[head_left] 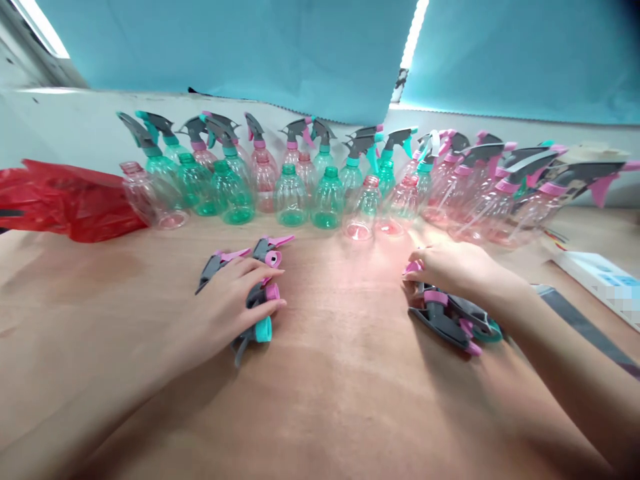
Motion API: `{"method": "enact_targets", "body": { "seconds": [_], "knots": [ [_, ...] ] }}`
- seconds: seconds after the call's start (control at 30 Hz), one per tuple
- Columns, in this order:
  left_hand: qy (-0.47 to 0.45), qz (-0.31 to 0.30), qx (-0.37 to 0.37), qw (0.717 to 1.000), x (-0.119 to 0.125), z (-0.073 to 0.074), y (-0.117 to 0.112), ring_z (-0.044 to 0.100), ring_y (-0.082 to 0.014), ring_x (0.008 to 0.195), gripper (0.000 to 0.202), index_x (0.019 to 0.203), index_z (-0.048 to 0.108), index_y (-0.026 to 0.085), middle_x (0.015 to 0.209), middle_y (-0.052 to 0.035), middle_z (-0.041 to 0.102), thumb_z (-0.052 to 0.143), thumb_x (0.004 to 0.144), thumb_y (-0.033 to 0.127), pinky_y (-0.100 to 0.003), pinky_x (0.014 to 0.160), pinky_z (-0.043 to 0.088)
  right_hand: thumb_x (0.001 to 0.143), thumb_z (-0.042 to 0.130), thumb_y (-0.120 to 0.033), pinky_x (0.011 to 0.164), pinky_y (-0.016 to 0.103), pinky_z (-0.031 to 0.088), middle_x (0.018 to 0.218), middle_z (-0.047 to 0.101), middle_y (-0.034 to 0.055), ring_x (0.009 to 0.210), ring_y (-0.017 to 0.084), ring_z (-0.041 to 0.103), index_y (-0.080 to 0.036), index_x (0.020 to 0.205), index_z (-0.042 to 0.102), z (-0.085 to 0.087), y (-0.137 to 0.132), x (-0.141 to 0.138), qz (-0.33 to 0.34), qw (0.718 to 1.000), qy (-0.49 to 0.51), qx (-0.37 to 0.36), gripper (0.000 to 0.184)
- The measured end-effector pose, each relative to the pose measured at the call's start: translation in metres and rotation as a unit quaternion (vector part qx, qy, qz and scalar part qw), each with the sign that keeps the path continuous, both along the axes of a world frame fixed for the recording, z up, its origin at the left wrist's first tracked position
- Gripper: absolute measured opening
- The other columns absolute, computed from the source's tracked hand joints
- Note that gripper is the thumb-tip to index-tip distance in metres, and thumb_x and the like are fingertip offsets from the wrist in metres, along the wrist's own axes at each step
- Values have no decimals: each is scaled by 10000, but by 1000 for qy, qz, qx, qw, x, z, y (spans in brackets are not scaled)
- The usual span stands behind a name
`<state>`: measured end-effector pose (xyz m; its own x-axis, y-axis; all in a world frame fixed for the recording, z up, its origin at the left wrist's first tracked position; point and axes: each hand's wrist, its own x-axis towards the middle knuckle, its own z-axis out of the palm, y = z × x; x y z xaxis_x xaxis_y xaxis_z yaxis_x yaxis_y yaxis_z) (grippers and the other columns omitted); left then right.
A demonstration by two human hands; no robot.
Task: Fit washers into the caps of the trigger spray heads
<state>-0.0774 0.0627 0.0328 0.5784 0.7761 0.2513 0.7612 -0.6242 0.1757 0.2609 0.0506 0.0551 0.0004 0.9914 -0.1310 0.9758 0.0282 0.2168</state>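
My left hand (227, 300) lies palm down over a small group of grey trigger spray heads, its fingers stretched and the thumb apart. One spray head with a pink collar (273, 292) shows between thumb and fingers, and another with a turquoise collar (263, 329) lies below the thumb. A grey and pink spray head (267, 251) rests just beyond the fingertips. On the right, my right hand (450, 270) has its fingers closed on a spray head with a pink part (413, 267), mostly hidden by the fingers. Under that wrist lies a grey spray head with a pink collar (443, 323).
Along the wall stand several clear bottles with spray heads on, pink (530, 210) and green. In front of them are uncapped bottles, such as a green one (326, 200). A red plastic bag (75, 200) lies at left. A white and blue box (605, 280) sits at right.
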Motion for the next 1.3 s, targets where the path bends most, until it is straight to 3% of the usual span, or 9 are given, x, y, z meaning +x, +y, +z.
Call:
{"method": "enact_targets", "body": {
  "seconds": [0.17, 0.27, 0.33, 0.47, 0.53, 0.6, 0.83, 1.0, 1.3],
  "knots": [
    [30, 11, 10, 999, -3, -3, 4, 513, -319, 1073, 296, 1046, 656, 218, 1068, -79, 580, 621, 831, 418, -469, 935, 422, 819, 548, -352, 637, 383, 422, 928, 694, 186, 905, 362, 628, -133, 983, 703, 7, -7, 0, 4, 999, -8, 43, 314],
    [23, 1, 12, 1000, -2, -4, 8, 505, -319, 1069, 175, 877, 682, 250, 1059, -60, 590, 653, 807, 408, -466, 924, 419, 841, 538, -466, 713, 370, 447, 1076, 679, 96, 978, 302, 614, -238, 1135, 638, 19, -19, -12, 68, 996, 37, 47, 385],
    [-12, -4, 17, 1000, 2, -3, 8, 511, -311, 1069, 178, 900, 664, 271, 1068, -46, 594, 652, 806, 421, -464, 917, 421, 852, 498, -547, 694, 305, 464, 1099, 676, 10, 915, 214, 637, -329, 1181, 592, 26, -29, -26, 112, 989, 92, 34, 406],
    [-85, -6, 13, 996, 17, 5, -5, 533, -265, 1068, 213, 1031, 590, 260, 1118, -32, 597, 595, 863, 391, -420, 907, 434, 885, 526, -386, 729, 260, 464, 1035, 691, -23, 911, 157, 634, -289, 1026, 634, 29, -46, -58, 235, 904, 357, -7, 202],
    [-132, -34, -9, 991, 28, 7, -16, 560, -238, 1031, 213, 1043, 571, 260, 1093, -19, 618, 603, 864, 372, -384, 884, 445, 889, 527, -280, 710, 249, 460, 950, 696, -32, 851, 137, 636, -271, 960, 633, 26, -49, -69, 251, 872, 421, -6, 129],
    [-156, -64, -30, 985, 37, 5, -24, 570, -230, 1031, 215, 1059, 564, 250, 1101, -23, 626, 600, 870, 345, -372, 874, 448, 883, 530, -233, 685, 246, 456, 895, 690, -31, 796, 126, 628, -253, 928, 632, 23, -49, -75, 246, 859, 448, 5, 113],
    [-209, -113, -61, 969, 59, -13, -36, 597, -176, 898, 248, 1052, 530, 239, 990, 1, 631, 649, 840, 193, -304, 790, 455, 853, 565, -220, 585, 225, 411, 776, 641, -36, 672, 103, 573, -220, 838, 586, 17, -46, -76, 233, 865, 445, -1, 26],
    [-262, -128, -93, 952, 65, -17, -41, 600, -153, 844, 227, 1016, 544, 216, 940, 0, 630, 626, 834, 107, -266, 750, 466, 841, 556, -304, 513, 236, 352, 717, 587, -35, 615, 116, 525, -216, 769, 475, 16, -45, -78, 208, 886, 414, -37, 140],
    [-286, -142, -114, 941, 63, -30, -46, 591, -178, 897, 217, 1087, 563, 208, 986, -44, 624, 568, 884, 132, -294, 774, 494, 781, 570, -276, 477, 219, 305, 656, 564, -56, 562, 103, 508, -228, 751, 389, -6, -45, -82, 194, 862, 467, -30, 190]
  ]
}}
